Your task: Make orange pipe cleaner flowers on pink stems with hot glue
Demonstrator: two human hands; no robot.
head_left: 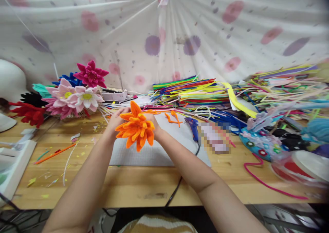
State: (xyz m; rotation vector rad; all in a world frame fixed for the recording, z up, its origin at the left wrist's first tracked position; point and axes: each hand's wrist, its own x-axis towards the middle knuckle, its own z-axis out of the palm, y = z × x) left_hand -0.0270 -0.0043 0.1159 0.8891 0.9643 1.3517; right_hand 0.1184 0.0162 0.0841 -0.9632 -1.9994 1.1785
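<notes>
Left hand (117,120) and right hand (157,128) flank an orange pipe-cleaner flower (136,129) — fingers hidden, so I cannot tell their grip — whose petals could bend if squeezed

The single camera sits on the person's head and looks forward and down over the bench (128,188). It is rather near: the left forearm (87,178) enters from 7 o'clock, the right forearm (190,161) from 5 o'clock, and both reach toward the orange flower (138,131), a little off the centre toward 8 o'clock. At 6 o'clock the striped clothing (159,225) shows; at 12 o'clock the spotted curtain (123,37) closes the view. The field is wide: its borders cut the white head form (11,80) at 9 o'clock and the round container (311,164) between 3 and 4 o'clock.
</notes>
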